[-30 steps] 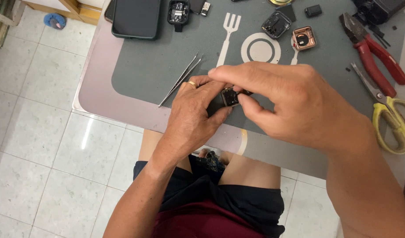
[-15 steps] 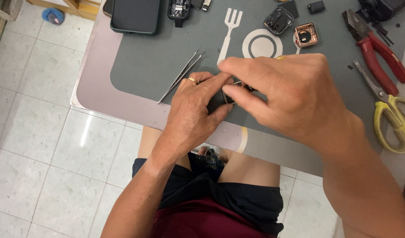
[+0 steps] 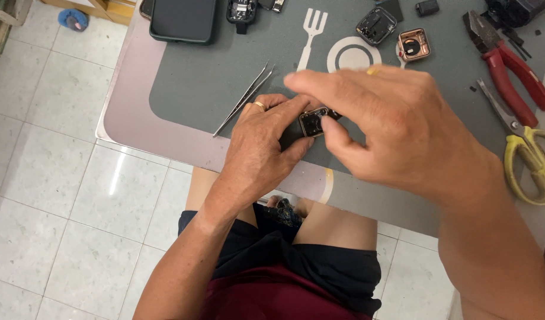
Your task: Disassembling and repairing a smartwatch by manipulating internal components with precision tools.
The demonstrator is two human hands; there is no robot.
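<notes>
The person sits at the table's near edge, both hands meeting over the grey mat (image 3: 225,71) with a fork-and-plate print. The left hand (image 3: 263,145) is curled around a small dark square gadget (image 3: 313,122), fingers closed on it from the side and thumb tucked under, a gold ring showing on one finger. The right hand (image 3: 397,127) comes in from the other side, its thumb tip pressed against the gadget's face and the index finger stretched out above; it touches the gadget rather than grasping it whole. The gadget sits just above the mat near the table's front edge. A pair of slim tweezers (image 3: 243,99) lies just beside the left hand's knuckles. Farther back rest a dark phone (image 3: 182,19), a small dark watch-like body (image 3: 375,25) and a copper-coloured square casing (image 3: 414,45). Off by the right forearm lie red-handled pliers (image 3: 509,62) and yellow-handled scissors (image 3: 530,157). Below the table are pale floor tiles (image 3: 41,178).
</notes>
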